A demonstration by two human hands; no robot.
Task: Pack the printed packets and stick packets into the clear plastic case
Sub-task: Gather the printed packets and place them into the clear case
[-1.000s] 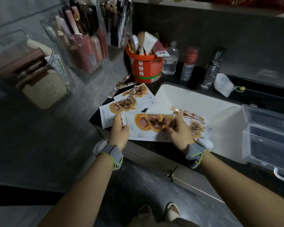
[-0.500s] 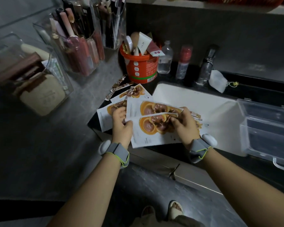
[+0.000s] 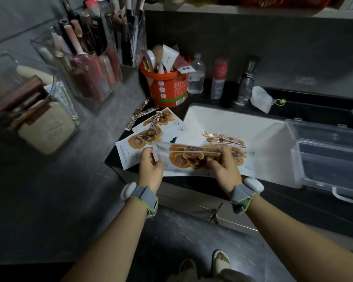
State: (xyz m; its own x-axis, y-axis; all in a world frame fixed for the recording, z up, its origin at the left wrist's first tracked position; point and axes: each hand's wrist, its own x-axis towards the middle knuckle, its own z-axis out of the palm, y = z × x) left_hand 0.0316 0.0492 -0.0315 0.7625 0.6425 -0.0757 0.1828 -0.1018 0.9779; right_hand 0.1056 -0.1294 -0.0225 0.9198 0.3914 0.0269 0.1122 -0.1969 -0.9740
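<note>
Gripping printed packets (image 3: 189, 158) at both ends w/ L hand (image 3: 151, 170) & R hand (image 3: 225, 169).

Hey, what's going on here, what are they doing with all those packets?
A person is gathering printed packets into a stack, pinching its ends with the left hand and the right hand. More of them lie loose beside it, along with stick packets. The clear plastic case sits open at the right; nothing appears packed in it yet.

At least five printed packets (image 3: 192, 162) counted, stick packets (image 3: 222, 137) too blurred; one clear plastic case (image 3: 306, 169), three bottles (image 3: 196, 78)
</note>
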